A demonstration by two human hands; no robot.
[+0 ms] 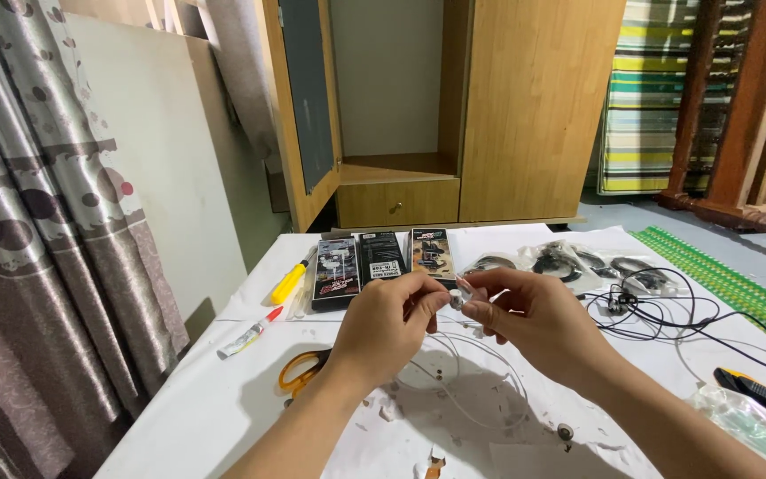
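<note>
Left hand (386, 324) and right hand (529, 319): both pinching one small earbud (457, 301) between fingertips, above white table (223, 399); white cable (480, 372) loops below. Scissors (303, 368) near left wrist.

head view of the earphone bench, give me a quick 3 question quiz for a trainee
1. True or false: the yellow-handled screwdriver lies left of the three dark retail boxes.
2. Which tool lies just under the left hand? A) orange-handled scissors B) a hammer C) pliers
3. What do both hands pinch between them?

Key
1. True.
2. A.
3. A small earbud with a thin white cable looping down onto the table; the right hand meets the left at it.
</note>
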